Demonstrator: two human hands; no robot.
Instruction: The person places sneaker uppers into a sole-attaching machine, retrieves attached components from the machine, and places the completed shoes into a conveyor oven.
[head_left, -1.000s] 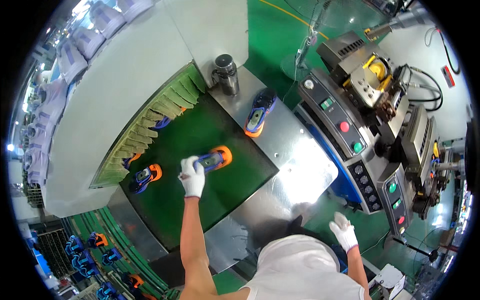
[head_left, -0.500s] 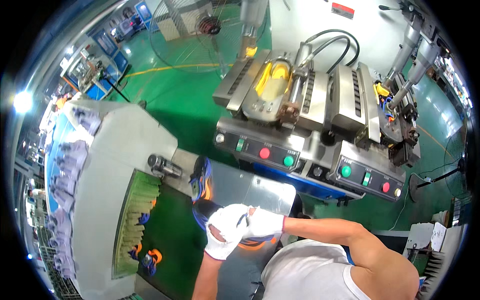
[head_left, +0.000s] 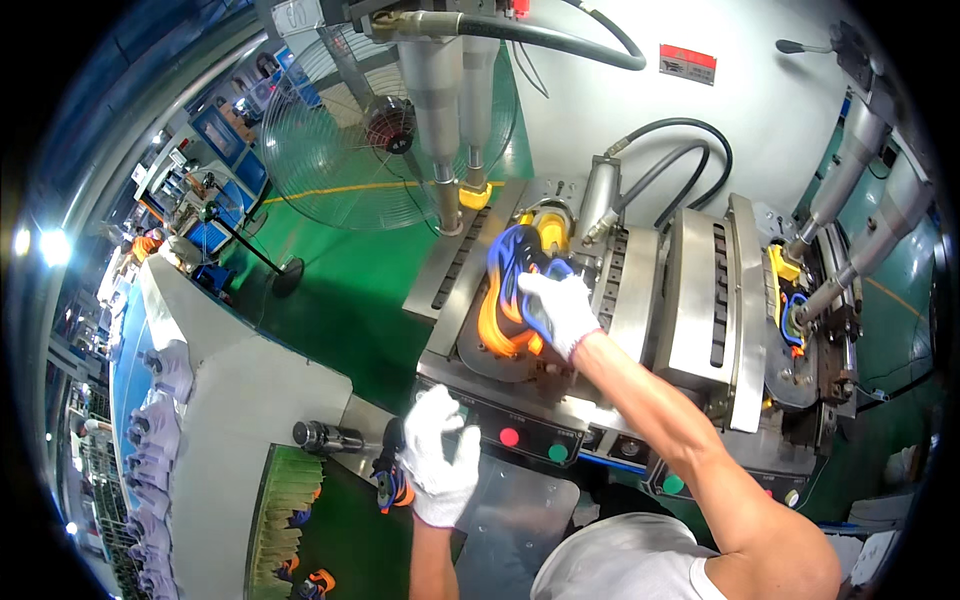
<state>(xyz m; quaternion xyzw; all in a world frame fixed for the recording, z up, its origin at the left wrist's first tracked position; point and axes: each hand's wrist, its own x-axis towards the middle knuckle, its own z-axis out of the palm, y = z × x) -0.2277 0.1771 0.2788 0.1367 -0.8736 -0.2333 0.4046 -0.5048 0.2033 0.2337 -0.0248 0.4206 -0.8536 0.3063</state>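
Note:
My right hand (head_left: 562, 312), in a white glove, is closed on a blue and orange shoe (head_left: 500, 325). The shoe is tilted over the left station of a metal pressing machine (head_left: 630, 290), in front of its yellow pad (head_left: 552, 232). My left hand (head_left: 440, 458), also gloved, is raised with fingers apart and nothing in it, near the machine's front panel. Just left of it, a second dark shoe with orange (head_left: 392, 475) is partly hidden by the glove. At the machine's right station another blue and orange shoe (head_left: 795, 318) sits under metal rods.
The front panel carries a red button (head_left: 509, 437) and a green button (head_left: 557, 453). A metal table (head_left: 515, 510) stands below it. At left, a grey housing (head_left: 240, 390) has a bristled opening (head_left: 275, 520) with shoes by it. Purple-grey shoe forms (head_left: 155, 450) line a blue belt. A large fan (head_left: 390, 125) stands behind.
My hands were together over a shoe at the metal table. Now they are apart: my right hand has carried the shoe forward to the left station, and my left has let go. The view has shifted.

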